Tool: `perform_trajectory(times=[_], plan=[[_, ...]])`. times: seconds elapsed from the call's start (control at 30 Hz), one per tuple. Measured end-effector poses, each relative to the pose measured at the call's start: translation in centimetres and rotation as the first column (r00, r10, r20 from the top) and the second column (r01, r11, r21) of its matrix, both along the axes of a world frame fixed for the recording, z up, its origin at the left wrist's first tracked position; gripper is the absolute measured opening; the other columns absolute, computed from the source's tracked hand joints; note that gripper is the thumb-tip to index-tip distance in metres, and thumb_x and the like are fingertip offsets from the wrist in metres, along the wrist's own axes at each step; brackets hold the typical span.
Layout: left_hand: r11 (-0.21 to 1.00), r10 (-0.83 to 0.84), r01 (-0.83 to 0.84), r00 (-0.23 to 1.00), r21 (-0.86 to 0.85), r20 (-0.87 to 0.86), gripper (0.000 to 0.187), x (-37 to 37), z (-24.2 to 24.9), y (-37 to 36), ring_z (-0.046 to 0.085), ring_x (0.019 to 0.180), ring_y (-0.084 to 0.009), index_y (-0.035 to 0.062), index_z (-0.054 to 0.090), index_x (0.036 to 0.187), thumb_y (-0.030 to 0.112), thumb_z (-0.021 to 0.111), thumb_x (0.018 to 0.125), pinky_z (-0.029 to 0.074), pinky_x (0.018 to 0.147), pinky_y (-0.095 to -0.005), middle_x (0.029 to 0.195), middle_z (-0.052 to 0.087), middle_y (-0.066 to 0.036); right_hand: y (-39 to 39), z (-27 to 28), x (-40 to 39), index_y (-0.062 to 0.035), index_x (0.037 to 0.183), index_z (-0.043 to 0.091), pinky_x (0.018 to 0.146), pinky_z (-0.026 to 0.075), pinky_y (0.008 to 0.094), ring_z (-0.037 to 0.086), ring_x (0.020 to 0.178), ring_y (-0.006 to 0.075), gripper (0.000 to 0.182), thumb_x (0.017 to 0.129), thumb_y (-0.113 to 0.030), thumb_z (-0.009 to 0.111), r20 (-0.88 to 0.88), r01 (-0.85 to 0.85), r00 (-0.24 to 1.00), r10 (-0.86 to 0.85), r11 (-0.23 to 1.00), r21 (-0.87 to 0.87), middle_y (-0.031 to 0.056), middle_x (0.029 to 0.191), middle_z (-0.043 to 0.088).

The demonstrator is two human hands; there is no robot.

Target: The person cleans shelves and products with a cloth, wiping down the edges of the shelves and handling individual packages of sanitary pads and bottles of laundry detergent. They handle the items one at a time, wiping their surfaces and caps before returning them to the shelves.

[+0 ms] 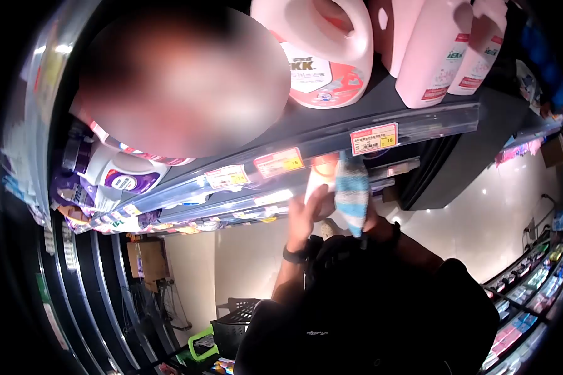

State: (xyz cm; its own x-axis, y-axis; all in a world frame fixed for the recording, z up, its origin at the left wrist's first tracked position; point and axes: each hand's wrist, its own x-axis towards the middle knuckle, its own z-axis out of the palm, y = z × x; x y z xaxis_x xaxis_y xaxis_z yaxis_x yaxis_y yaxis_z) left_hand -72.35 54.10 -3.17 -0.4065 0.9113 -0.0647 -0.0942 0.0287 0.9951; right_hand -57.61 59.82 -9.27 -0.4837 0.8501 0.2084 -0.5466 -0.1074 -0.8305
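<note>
Below the upper shelf's edge, my left hand (pixel 307 214) is closed around a pale bottle (pixel 322 178) with an orange-pink upper part. A cloth (pixel 352 195) with blue, white and grey stripes hangs against the bottle's right side. My right hand (pixel 371 219) grips this cloth from behind and the right; most of its fingers are hidden by it. Dark bands sit on both wrists. The bottle's lower end is partly covered by my left hand.
Large pink detergent jugs (pixel 331 81) and pink bottles (pixel 434 56) stand on the dark upper shelf (pixel 381 94). Price tags (pixel 374 139) line its clear front rail. A purple-labelled jug (pixel 128 174) is at left. Behind me are a black basket (pixel 234 322) and a cardboard box (pixel 148 257).
</note>
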Motion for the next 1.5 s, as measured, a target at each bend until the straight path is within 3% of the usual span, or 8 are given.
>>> perform_trajectory(times=[0.03,0.13,0.3,0.67,0.8,1.03,1.4,1.5], plan=[[1.0,-0.018,0.018,1.0,-0.008,0.02,0.036,0.8,0.4,-0.5,0.039,0.05,-0.0049,-0.0021,0.063,0.075,0.026,0.054,0.097,0.026,0.045,-0.0241,0.055,0.047,0.003,0.2,1.4,-0.6,-0.0051,0.125,0.054,0.092,0.045,0.0424,0.056,0.102,0.0263,0.045,0.083,-0.018,0.066,0.433,0.104,0.861,-0.269,0.924,0.367,0.0095,0.114,0.058],[0.995,-0.102,0.1,0.988,0.022,0.118,0.03,1.1,-0.5,-1.8,0.042,0.051,-0.0052,-0.0021,0.061,0.079,0.02,0.053,0.098,0.031,0.046,-0.0219,0.061,0.052,0.003,1.2,7.9,-0.6,-0.0017,0.113,0.061,0.092,0.046,0.0417,0.058,0.102,0.0365,0.036,0.081,-0.018,0.067,0.271,0.047,0.616,-0.739,0.378,0.925,0.0185,0.12,0.058],[0.946,-0.323,0.324,0.946,0.016,-0.033,0.022,0.9,1.3,-2.4,0.054,0.057,-0.0081,-0.0063,0.064,0.096,0.013,0.054,0.097,0.042,0.053,-0.0216,0.069,0.064,-0.004,2.9,3.3,0.9,0.0017,0.109,0.057,0.088,0.048,0.0394,0.06,0.098,0.0281,0.031,0.085,-0.017,0.063,0.17,0.055,0.972,-0.163,0.861,0.506,0.0167,0.107,0.06],[0.801,-0.536,0.573,0.815,0.171,-0.22,0.025,0.5,4.1,-2.2,0.055,0.055,-0.0216,-0.0004,0.063,0.08,0.023,0.061,0.089,0.042,0.055,-0.0323,0.065,0.058,-0.01,1.3,6.9,5.6,-0.0001,0.116,0.055,0.094,0.045,0.0382,0.057,0.106,0.0276,0.039,0.082,-0.015,0.065,0.411,0.023,0.899,-0.15,0.955,0.297,0.0154,0.114,0.059],[0.734,-0.544,0.627,0.773,0.261,-0.328,0.028,1.6,4.6,-0.6,0.048,0.055,-0.0135,-0.0032,0.06,0.073,0.022,0.062,0.085,0.036,0.053,-0.0285,0.061,0.055,-0.005,0.1,7.5,7.7,-0.0012,0.118,0.055,0.095,0.045,0.0384,0.057,0.107,0.0279,0.041,0.08,-0.015,0.066,0.453,0.049,0.881,-0.139,0.978,0.204,0.0151,0.115,0.058],[0.861,-0.473,0.487,0.872,0.145,-0.124,0.038,3.7,5.4,0.3,0.038,0.054,-0.0108,-0.0019,0.049,0.064,0.028,0.061,0.084,0.029,0.051,-0.0284,0.057,0.044,-0.002,-0.2,8.6,10.6,-0.003,0.119,0.056,0.096,0.044,0.0388,0.056,0.109,0.0284,0.045,0.077,-0.014,0.068,0.493,0.102,0.854,-0.168,0.982,0.158,0.0144,0.117,0.058],[0.894,-0.445,0.435,0.892,0.108,0.082,0.043,5.9,8.5,0.0,0.036,0.053,-0.0067,-0.0004,0.048,0.061,0.031,0.061,0.088,0.026,0.048,-0.0254,0.057,0.044,0.002,4.0,9.6,9.1,-0.0061,0.12,0.058,0.097,0.043,0.0398,0.056,0.108,0.0312,0.059,0.064,-0.012,0.075,0.538,-0.015,0.823,-0.183,0.939,0.344,0.0143,0.115,0.059],[0.89,-0.455,0.443,0.881,0.113,0.13,0.036,5.3,8.3,-0.3,0.047,0.064,-0.0111,-0.0033,0.053,0.075,0.03,0.059,0.089,0.034,0.059,-0.0269,0.071,0.054,-0.003,4.2,10.1,9.6,-0.0063,0.121,0.058,0.096,0.045,0.0391,0.058,0.108,0.0301,0.061,0.063,-0.014,0.079,0.6,-0.125,0.691,-0.404,0.75,0.649,0.0127,0.116,0.061]])
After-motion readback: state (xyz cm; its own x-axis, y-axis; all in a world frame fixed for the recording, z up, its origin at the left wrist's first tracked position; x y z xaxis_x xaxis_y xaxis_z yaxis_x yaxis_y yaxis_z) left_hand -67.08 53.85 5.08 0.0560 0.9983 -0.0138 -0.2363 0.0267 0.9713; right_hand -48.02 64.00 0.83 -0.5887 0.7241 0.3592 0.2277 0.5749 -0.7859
